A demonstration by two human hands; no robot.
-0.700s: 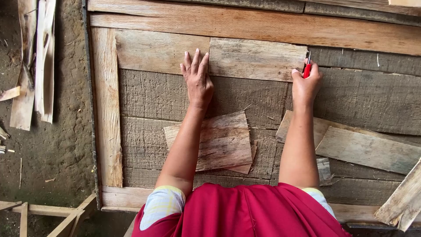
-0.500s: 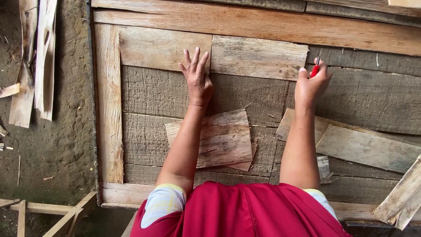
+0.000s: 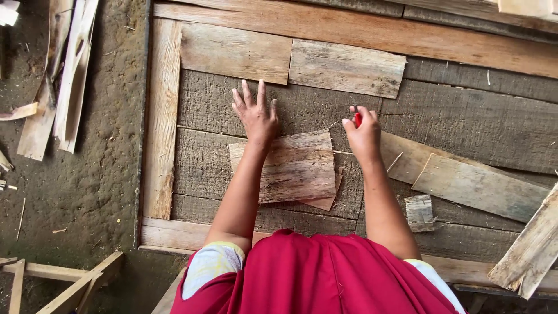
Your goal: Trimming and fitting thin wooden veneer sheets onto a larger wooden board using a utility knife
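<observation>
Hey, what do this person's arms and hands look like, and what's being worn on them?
Both arms are bare from the upper arm down. The left hand and right hand are bare too: no gloves, and no rings, watch or bracelets that I can make out. Short pale sleeves with a yellowish hem show beside a red garment.

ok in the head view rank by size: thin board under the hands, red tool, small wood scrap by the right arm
1. Thin board
2. Small scrap
3. Red tool, mostly hidden in the right hand, so its rank is unsure.

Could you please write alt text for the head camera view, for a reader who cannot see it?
Seen from above, a person's left hand presses flat on a grey wooden panel, while the right hand holds a small red object. Thin wood pieces lie beneath the forearms.
</observation>
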